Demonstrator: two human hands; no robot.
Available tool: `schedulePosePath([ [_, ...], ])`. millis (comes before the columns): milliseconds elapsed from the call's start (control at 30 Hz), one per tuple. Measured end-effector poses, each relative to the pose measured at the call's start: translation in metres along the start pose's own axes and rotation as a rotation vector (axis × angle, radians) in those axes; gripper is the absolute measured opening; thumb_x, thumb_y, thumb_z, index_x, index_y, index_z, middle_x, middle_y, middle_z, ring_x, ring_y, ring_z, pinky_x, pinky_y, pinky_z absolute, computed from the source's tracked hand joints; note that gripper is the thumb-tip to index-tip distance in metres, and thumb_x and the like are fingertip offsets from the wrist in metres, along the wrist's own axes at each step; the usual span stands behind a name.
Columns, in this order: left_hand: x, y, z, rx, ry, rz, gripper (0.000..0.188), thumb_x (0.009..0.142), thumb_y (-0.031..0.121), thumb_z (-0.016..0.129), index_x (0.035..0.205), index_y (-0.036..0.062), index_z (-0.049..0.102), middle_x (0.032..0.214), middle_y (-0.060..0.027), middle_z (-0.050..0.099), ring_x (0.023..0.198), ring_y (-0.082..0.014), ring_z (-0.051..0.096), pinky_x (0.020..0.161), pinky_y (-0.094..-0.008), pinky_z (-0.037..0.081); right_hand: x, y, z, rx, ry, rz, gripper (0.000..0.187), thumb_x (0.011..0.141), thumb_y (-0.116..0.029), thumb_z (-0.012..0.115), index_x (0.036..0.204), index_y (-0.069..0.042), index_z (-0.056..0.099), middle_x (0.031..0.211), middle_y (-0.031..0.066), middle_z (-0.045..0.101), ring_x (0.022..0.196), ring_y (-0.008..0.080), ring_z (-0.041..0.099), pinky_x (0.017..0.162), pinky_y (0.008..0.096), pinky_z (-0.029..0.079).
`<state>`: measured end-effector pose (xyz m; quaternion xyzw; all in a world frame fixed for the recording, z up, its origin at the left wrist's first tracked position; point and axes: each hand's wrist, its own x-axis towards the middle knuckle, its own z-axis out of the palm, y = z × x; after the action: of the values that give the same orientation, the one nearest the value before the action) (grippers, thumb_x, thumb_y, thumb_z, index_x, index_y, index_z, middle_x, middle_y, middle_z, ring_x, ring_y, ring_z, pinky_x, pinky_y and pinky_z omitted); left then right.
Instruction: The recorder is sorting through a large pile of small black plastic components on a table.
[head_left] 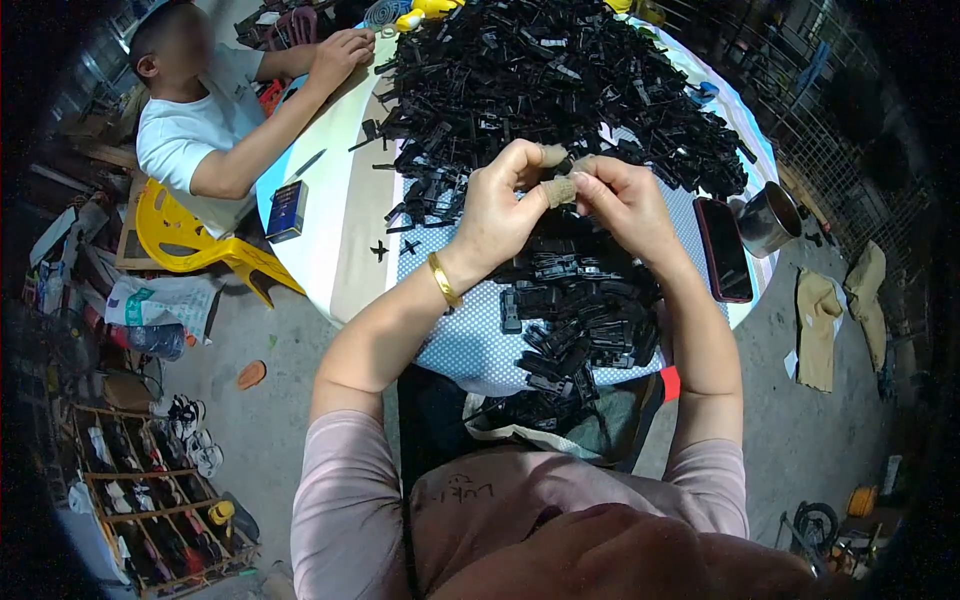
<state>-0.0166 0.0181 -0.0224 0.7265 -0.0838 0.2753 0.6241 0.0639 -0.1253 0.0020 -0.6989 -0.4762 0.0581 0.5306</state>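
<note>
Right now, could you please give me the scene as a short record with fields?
Left hand: thumb wrapped in tan tape, fingertips close to the right hand's
Right hand: fingers bent; anything pinched is unclear
Large heap: black plastic parts, beyond the hands
Smaller heap: similar parts, between the forearms
Table, right: smartphone, metal cup
Table, left: dark blue box
Co-worker: white shirt, left

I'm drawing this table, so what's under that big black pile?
Dotted cloth shows at the near edge of the big black pile. What lies beneath its middle is covered, so I can't tell.
</note>
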Motion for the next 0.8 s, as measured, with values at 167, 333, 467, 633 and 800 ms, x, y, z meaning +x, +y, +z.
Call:
schedulePosePath([
  [167,-0.002,0.006,0.003,0.373,0.139,0.327,0.014,0.075,0.003,0.060,0.087,-0.0018,0.054,0.087,-0.0121,0.063,0.076,-0.0172,0.062,0.067,-0.0262,0.049,0.001,-0.002,-0.002,0.138,-0.116,0.228,0.023,0.085,-0.022,0.051,0.079,-0.001,0.059,0.057,-0.0021,0.052,0.052,0.0046,0.045,0.048,0.0203,0.036],
  [333,0.002,0.007,0.006,0.043,0.084,0.073,0.019,0.081,0.005,0.055,0.097,-0.0016,0.047,0.093,-0.0138,0.059,0.084,-0.0189,0.060,0.071,-0.0261,0.048,0.004,0.007,0.003,0.128,-0.032,0.156,0.021,0.086,-0.020,0.051,0.084,-0.001,0.058,0.065,-0.0021,0.053,0.057,0.0041,0.045,0.051,0.0194,0.037],
  [467,0.014,0.012,-0.006,-0.671,0.093,-0.205,0.028,0.089,0.013,0.044,0.113,-0.0009,0.037,0.108,-0.0183,0.051,0.095,-0.0250,0.056,0.081,-0.0336,0.048,0.003,-0.003,-0.005,-0.122,0.074,-0.141,0.016,0.074,-0.007,0.063,0.086,0.002,0.058,0.078,0.0045,0.058,0.071,0.0092,0.053,0.063,0.0212,0.043],
  [633,0.014,0.003,-0.013,-0.914,0.001,-0.328,0.030,0.089,0.013,0.044,0.115,0.0000,0.039,0.104,-0.0151,0.052,0.093,-0.0239,0.057,0.081,-0.0347,0.049,0.004,0.000,-0.005,-0.152,0.134,-0.280,0.014,0.070,-0.003,0.065,0.080,0.003,0.058,0.078,0.0070,0.058,0.070,0.0121,0.055,0.062,0.0220,0.043],
  [800,0.009,0.014,-0.009,-0.481,-0.187,-0.341,0.036,0.088,0.011,0.046,0.120,-0.0015,0.039,0.096,-0.0063,0.055,0.083,-0.0109,0.055,0.076,-0.0267,0.047,0.002,-0.003,-0.004,0.045,0.155,-0.164,0.016,0.070,-0.004,0.067,0.081,0.003,0.057,0.078,0.0058,0.059,0.069,0.0104,0.056,0.061,0.0217,0.045],
])
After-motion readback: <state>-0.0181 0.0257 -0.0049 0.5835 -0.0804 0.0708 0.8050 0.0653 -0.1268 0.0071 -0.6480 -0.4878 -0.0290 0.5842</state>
